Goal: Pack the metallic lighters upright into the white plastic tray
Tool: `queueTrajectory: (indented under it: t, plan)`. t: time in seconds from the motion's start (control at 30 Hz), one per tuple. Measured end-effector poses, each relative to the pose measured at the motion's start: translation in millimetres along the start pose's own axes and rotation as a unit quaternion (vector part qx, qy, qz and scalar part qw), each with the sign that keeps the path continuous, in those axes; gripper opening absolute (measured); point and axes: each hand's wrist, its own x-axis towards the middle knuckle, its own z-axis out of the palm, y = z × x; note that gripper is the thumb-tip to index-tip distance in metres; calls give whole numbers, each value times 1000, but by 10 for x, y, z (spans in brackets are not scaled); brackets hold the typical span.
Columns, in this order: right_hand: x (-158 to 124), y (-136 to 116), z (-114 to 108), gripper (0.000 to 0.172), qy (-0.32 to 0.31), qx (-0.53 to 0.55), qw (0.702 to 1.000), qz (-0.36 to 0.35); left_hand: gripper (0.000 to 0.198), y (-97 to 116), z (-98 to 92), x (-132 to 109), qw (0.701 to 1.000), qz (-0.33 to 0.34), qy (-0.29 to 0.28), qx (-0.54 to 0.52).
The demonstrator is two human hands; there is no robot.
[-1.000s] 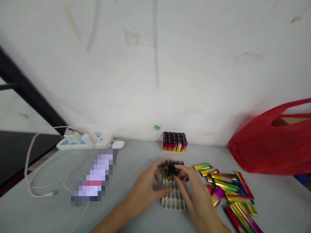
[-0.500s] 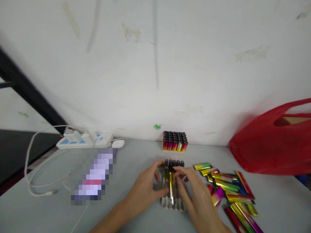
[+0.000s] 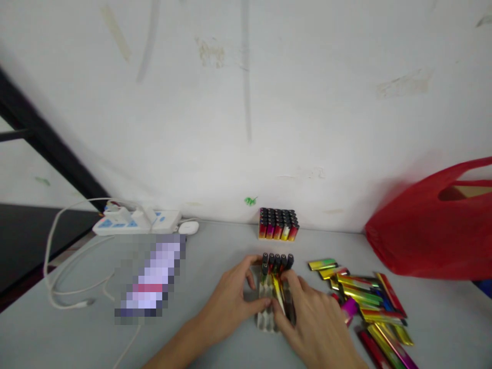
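Note:
A clear plastic tray (image 3: 265, 324) with rows of hollows lies in front of me. Several black-topped lighters (image 3: 277, 259) stand along its far end, and one more is at the left of the second row. My left hand (image 3: 226, 297) curves around the tray's left side, index finger at the far corner and thumb over the hollows. In my right hand (image 3: 311, 312), a shiny yellow lighter (image 3: 277, 287) is pinched, slanted above the tray. My right fingers hide part of it and the tray's right side.
A filled block of lighters (image 3: 279, 225) stands by the wall. Loose metallic lighters (image 3: 357, 292) are heaped at right, near a red bag (image 3: 426, 236). At left are a power strip (image 3: 165, 221), a white case (image 3: 188, 227), cables and a blurred phone (image 3: 157, 274).
My right hand has shifted slightly and turned over the tray, tilting the yellow lighter. It covers more of the tray's right side. My left hand stays in place.

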Motion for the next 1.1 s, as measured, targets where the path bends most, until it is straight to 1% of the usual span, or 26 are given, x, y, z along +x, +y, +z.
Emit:
queueTrajectory:
  t: [0.17,0.23,0.3,0.37,0.47,0.57,0.63,0.73,0.8,0.87,0.93,1.1]
  plan:
    - [4,16,0,17,-22,9,1000,-6,76,10,-17,-6,1000,-3,-1,2]
    - [10,24,-14,12,-29,30,999,1,76,8,-19,-7,1000,-5,-9,4]
    - [15,38,-22,8,-32,78,996,6,75,6,-17,-8,1000,-7,-11,6]
    - [15,52,-22,14,-22,147,989,11,75,10,-15,-7,1000,-9,-7,6]
    - [6,49,-18,22,21,241,970,37,74,22,-15,-2,1000,-9,-5,3]
    - [-8,12,-24,20,39,310,945,93,75,20,-15,3,1000,-5,-6,3]
    - [-12,-16,-29,19,27,345,929,134,76,9,-11,5,1000,-7,-6,6]
    - [-8,-33,-19,23,-9,404,898,177,75,3,-3,5,1000,-11,-6,7]
    - [-1,-23,1,28,-25,446,874,195,72,13,-3,4,1000,-8,-4,4]
    - [7,-6,24,33,-36,474,857,199,69,28,-6,4,1000,-2,-2,1]
    - [15,9,45,36,-44,478,856,195,68,37,-10,5,1000,2,-4,-4]
    - [25,29,76,37,-46,454,869,193,71,15,-6,9,1000,9,1,-7]
